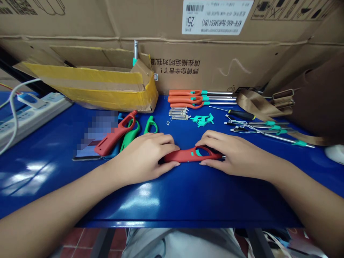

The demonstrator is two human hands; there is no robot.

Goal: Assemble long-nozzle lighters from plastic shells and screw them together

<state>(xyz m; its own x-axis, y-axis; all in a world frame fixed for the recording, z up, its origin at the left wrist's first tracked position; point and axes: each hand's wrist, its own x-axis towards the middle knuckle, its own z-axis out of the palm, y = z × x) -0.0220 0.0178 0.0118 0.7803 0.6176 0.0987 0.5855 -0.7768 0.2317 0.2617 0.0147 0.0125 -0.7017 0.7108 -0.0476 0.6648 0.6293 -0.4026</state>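
Observation:
A red lighter handle (188, 155) with a teal trigger lies flat on the blue table (172, 200) in front of me. My left hand (146, 156) grips its left end, fingers curled over it. My right hand (228, 152) clasps its right end, thumb below and fingers on top. Both hands press the handle against the tabletop.
Loose red and green handle shells (120, 134) lie at the left beside a phone (92, 143). Assembled orange lighters (199, 98), teal triggers (202, 120), small metal parts (178, 113) and metal tubes with wires (268, 130) sit behind. A taped cardboard box (96, 82) and power strip (29, 111) stand left.

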